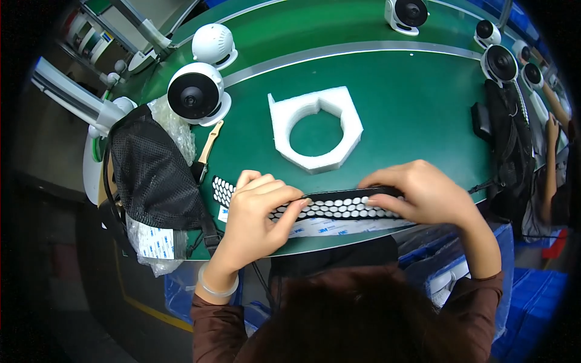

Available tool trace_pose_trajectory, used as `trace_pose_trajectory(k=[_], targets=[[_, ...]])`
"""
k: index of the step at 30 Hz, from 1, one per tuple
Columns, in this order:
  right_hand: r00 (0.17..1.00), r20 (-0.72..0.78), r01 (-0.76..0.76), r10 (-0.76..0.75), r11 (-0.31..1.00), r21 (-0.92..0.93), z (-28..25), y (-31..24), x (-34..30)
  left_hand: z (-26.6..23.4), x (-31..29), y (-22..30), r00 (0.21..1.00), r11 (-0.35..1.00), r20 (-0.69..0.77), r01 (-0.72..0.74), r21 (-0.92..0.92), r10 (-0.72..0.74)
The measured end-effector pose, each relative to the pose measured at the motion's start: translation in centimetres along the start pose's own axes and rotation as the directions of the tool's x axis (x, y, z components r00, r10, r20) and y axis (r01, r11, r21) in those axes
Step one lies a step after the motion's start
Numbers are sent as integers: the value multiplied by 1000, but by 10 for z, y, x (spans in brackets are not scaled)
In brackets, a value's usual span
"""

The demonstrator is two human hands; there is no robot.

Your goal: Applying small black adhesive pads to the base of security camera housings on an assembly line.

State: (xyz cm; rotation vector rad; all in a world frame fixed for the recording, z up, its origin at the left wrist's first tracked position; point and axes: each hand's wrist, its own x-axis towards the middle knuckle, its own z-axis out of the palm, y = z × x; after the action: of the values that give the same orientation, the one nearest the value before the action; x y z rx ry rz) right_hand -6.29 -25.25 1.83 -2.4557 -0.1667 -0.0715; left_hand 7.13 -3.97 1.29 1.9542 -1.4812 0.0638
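Observation:
A black strip with rows of white oval pads [344, 207] lies lengthwise along the near edge of the green table. My left hand [257, 209] pinches it left of its middle between thumb and fingers, and its left end sticks out past the hand. My right hand [420, 192] grips the strip's right part, thumb in front and fingers behind. Beneath the strip's near edge shows a white backing sheet with blue print [345, 228]. Beyond the hands sits a white foam block with a round hole [351, 124].
Left stand a white camera with a black front [195, 95] and another white camera [213, 43]. A black mesh bag [151, 166], plastic wrap [172, 130] and a wooden-handled brush [212, 140] lie nearby. At right are a black bag [507, 121], more cameras [501, 63] and another person's arm [549, 145].

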Motion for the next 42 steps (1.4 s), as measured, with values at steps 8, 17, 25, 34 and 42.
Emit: trace_pose_trajectory(k=[8,17,25,34,42], targets=[[994,46,-101,97,991,85,-9,18,-9,-2,-5,1,997,984,-14,80,157,-78],[933,312,-235,181,961,145,-27,51,-5,3,-25,-2,991,987,-82,119,105,-110],[909,-370,92,-193,958,-273,-61,53,165,19,-31,-17,975,967,-146,190,173,-165],[800,-562,-191,-211,799,-571,11,78,360,19,-32,-19,967,964,-130,234,127,-218],[680,-727,-172,89,984,-40,-31,91,358,18,-34,-21,969,967,-109,234,103,-223]])
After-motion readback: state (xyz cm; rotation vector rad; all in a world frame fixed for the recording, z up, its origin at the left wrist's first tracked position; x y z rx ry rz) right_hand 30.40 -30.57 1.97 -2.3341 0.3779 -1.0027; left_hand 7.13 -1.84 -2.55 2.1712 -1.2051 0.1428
